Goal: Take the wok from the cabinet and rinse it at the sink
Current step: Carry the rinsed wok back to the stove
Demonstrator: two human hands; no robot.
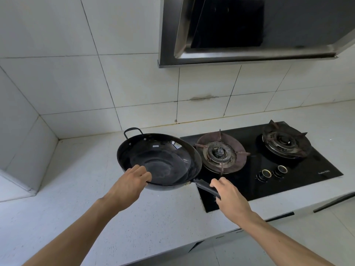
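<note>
A black wok with a long handle and a small loop handle at its far side is held over the white counter, just left of the hob. My left hand grips its near rim, fingers curled over the edge. My right hand is closed around the long handle, which points toward me and to the right. The wok looks empty and sits roughly level. No sink or cabinet interior is in view.
A black glass gas hob with two burners and two knobs lies to the right of the wok. A steel range hood hangs above it. White tiled walls meet in a corner at the left. Cabinet fronts run below the counter edge.
</note>
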